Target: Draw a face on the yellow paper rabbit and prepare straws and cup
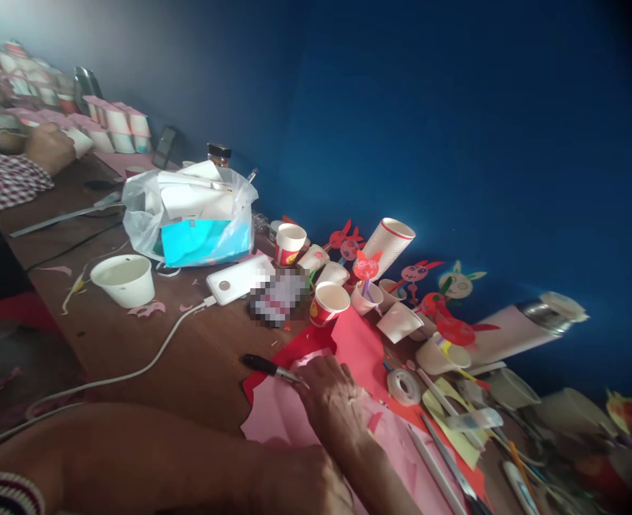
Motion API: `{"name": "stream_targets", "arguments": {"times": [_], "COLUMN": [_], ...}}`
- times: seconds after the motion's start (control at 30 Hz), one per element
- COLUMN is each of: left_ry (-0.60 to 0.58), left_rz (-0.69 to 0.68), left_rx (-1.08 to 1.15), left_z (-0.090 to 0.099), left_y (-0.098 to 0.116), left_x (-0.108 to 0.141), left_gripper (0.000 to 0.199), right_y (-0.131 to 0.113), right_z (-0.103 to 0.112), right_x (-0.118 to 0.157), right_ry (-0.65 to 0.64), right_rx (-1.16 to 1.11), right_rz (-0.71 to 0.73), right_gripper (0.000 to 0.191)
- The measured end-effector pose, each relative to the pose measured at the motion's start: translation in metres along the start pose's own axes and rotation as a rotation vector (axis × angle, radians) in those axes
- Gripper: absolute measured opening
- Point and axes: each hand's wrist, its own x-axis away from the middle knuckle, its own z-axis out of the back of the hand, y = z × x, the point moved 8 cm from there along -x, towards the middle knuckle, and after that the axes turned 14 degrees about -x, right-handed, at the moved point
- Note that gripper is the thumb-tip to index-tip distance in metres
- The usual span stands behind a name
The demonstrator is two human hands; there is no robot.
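My right hand (329, 393) rests knuckles up on pink paper (267, 415), its fingers bent down onto the sheet. A black marker (265, 366) lies beside it, its silver end reaching the hand's edge. From the lower left my left forearm crosses the view, and my left hand (318, 483) is close to the right wrist at the bottom edge; its fingers are hidden. Red paper (356, 343) spreads under the pink sheet. Scissors (458, 468) lie to the right, near a roll of clear tape (404, 387).
Paper cups (329, 304) with red paper animal faces (366, 265) line the blue wall. A phone (278, 297), a white power bank (240, 279) with a cable, a white bowl (123, 280) and a plastic bag (138, 214) stand left. Another person's hand (50, 148) works at the far left.
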Motion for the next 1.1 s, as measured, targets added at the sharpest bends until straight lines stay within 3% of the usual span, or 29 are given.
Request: {"name": "stream_targets", "arguments": {"times": [0.13,0.2,0.3,0.37,0.43,0.5,0.57,0.6,0.67,0.77,0.83,0.97,1.1], "left_ry": [0.065,0.089,-0.023,-0.013,-0.038,-0.053,-0.076,-0.091,-0.107,-0.113,-0.139,-0.177,-0.176], "left_rz": [-0.042,0.025,0.522,0.669,0.774,0.775,0.794,0.802,0.821,0.868,0.896,0.871,0.844], "left_rx": [-0.011,0.106,0.429,0.631,0.697,0.684,0.608,0.577,0.558,0.627,0.650,0.649,0.678], "left_z": [0.021,0.039,0.048,0.055,0.058,0.062,0.063,0.063,0.062,0.057,0.053,0.048,0.047], "left_y": [0.009,0.013,-0.015,-0.025,-0.035,-0.040,-0.044,-0.044,-0.042,-0.036,-0.033,-0.026,-0.021], "left_x": [-0.004,-0.008,-0.004,-0.002,0.000,-0.002,-0.002,-0.002,-0.003,-0.005,-0.006,-0.010,-0.010], "left_gripper": [0.046,0.039,0.028,0.025,0.036,0.052,0.052,0.049,0.043,0.041,0.041,0.036,0.034], "right_y": [0.018,0.028,0.038,0.038,0.035,0.031,0.032,0.037,0.051,0.065,0.064,0.054,0.055], "right_z": [0.037,0.063,0.091,0.102,0.108,0.111,0.114,0.113,0.106,0.081,0.066,0.050,0.057], "right_x": [0.031,0.057,0.095,0.111,0.119,0.121,0.123,0.125,0.132,0.143,0.143,0.142,0.152], "right_ry": [0.151,0.246,0.346,0.361,0.331,0.269,0.240,0.239,0.273,0.377,0.405,0.288,0.332], "right_rx": [-0.131,-0.176,-0.190,-0.148,-0.103,-0.121,-0.245,-0.363,-0.705,-1.266,-1.480,-1.481,-1.347], "right_rz": [-0.040,-0.078,-0.112,-0.095,-0.067,-0.054,-0.085,-0.139,-0.299,-0.521,-0.582,-0.683,-0.660], "right_gripper": [0.007,0.011,0.011,0.011,0.012,0.010,0.005,0.004,0.019,0.049,0.055,0.027,0.020]}}
